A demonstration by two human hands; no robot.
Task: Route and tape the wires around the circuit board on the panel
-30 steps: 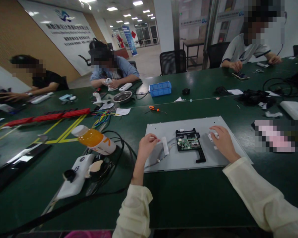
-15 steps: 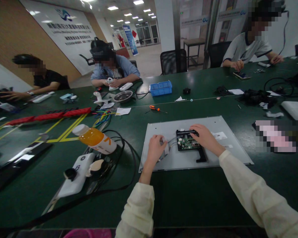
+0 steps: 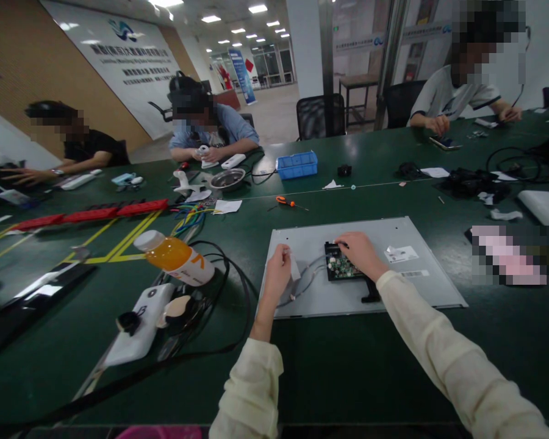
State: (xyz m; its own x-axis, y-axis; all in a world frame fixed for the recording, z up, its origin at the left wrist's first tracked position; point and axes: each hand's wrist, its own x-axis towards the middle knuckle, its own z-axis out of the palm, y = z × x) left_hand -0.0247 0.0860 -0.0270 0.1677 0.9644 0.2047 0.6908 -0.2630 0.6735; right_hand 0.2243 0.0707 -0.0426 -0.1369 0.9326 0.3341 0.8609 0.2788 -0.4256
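A grey metal panel [image 3: 421, 292] lies flat on the green table. On its middle sits a black frame with a green circuit board [image 3: 341, 266], and grey cables [image 3: 308, 277] run leftward from it. My left hand [image 3: 279, 265] is closed over the panel's left part, pinching a small white piece [image 3: 294, 269] beside the cables. My right hand [image 3: 357, 251] reaches over the board's upper right, its fingers closed at the black frame's top edge; what they grip there is too small to make out.
An orange screwdriver [image 3: 291, 202] and a blue basket [image 3: 296, 165] lie beyond the panel. To the left are a juice bottle [image 3: 178, 259], a white device [image 3: 139, 329] and black cables. A pink phone [image 3: 507, 255] lies right. Three people sit across the table.
My left hand has moved slightly left, drawing the white piece away from the board. My right hand has shifted left along the frame's top, uncovering more of the panel's label.
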